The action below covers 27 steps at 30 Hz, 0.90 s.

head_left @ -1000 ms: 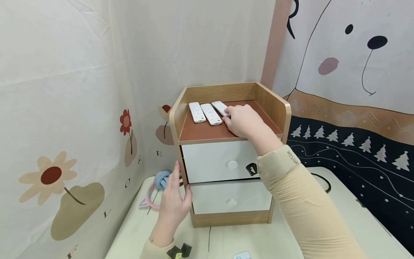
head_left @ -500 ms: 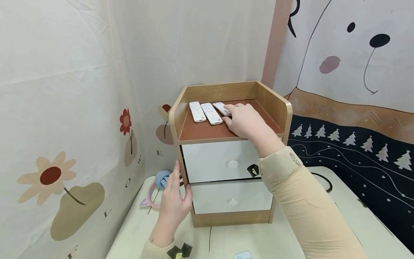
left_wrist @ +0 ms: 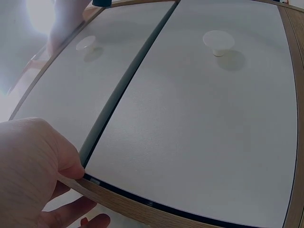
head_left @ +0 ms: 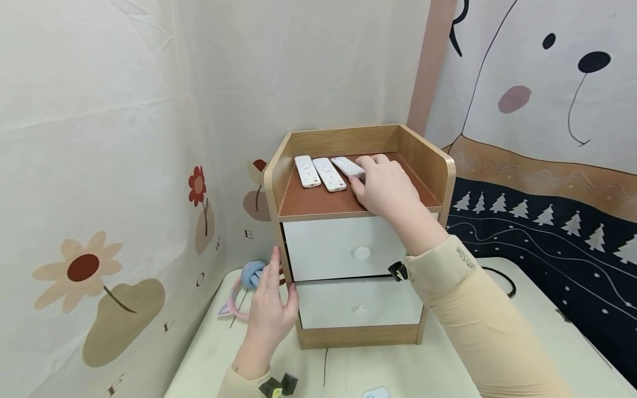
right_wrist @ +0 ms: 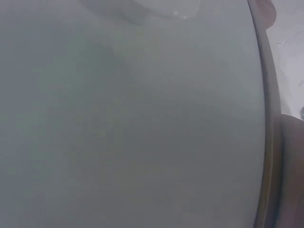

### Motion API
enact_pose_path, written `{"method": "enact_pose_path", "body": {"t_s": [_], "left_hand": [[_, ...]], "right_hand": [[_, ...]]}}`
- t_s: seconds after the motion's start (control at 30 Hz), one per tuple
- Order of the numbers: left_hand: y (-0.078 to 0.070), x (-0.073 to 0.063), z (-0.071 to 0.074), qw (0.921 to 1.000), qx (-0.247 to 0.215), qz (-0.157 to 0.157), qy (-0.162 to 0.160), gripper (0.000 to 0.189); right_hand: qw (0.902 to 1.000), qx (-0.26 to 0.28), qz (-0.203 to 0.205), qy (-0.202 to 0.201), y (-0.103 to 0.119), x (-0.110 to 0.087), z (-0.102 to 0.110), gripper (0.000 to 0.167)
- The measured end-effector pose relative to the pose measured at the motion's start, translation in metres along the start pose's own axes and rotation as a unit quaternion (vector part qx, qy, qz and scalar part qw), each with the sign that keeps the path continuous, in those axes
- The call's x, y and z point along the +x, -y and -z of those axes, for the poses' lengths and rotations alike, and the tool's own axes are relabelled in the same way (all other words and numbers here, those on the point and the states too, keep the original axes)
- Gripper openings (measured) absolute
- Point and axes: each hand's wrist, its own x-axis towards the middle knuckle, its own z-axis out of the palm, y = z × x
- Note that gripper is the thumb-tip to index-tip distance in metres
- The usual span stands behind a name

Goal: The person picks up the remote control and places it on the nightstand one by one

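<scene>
A small wooden cabinet [head_left: 359,335] with two white drawers stands on the table, its brown top shelf [head_left: 311,205] walled on three sides. Three white remote controls lie side by side there: a left one [head_left: 307,172], a middle one [head_left: 329,174] and a right one [head_left: 346,166]. My right hand [head_left: 385,185] pinches the near end of the right remote between thumb and fingers, covering that end. With fingers straight, my left hand [head_left: 271,309] rests against the cabinet's left side. Its thumb [left_wrist: 71,164] touches the front edge by the gap between the drawers.
Round white knobs [head_left: 362,253] stick out from both drawer fronts. A blue and pink ring-shaped item [head_left: 239,301] lies left of the cabinet. A pale blue-white object [head_left: 376,392] sits at the front edge of view. Behind to the right runs a black cable [head_left: 505,279].
My right hand has shifted slightly right, and the right remote moves a little with it, farther from the middle one. The left hand stays at the cabinet's side. The head view turns slightly.
</scene>
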Motion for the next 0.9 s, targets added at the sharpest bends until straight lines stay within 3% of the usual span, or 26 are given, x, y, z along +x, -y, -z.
{"method": "enact_pose_path", "body": {"t_s": [0.3,0.47,0.67,0.9], "left_hand": [[-0.002,0.002,0.000,1.0000,-0.002,-0.006,-0.006,0.097],[-0.001,0.000,0.000,1.0000,0.002,0.002,-0.001,0.097],[-0.001,-0.001,0.000,0.9999,0.005,0.011,0.003,0.097],[-0.002,-0.001,0.000,0.9998,0.010,0.012,0.009,0.097]], "right_hand": [[0.9967,0.033,0.033,-0.067,-0.004,-0.019,-0.001,0.047],[0.9877,0.054,0.073,-0.127,-0.008,-0.032,-0.005,0.044],[0.9658,0.076,0.121,-0.216,-0.016,-0.055,-0.014,0.041],[0.9248,0.097,0.168,-0.327,-0.034,-0.085,-0.023,0.036]]}}
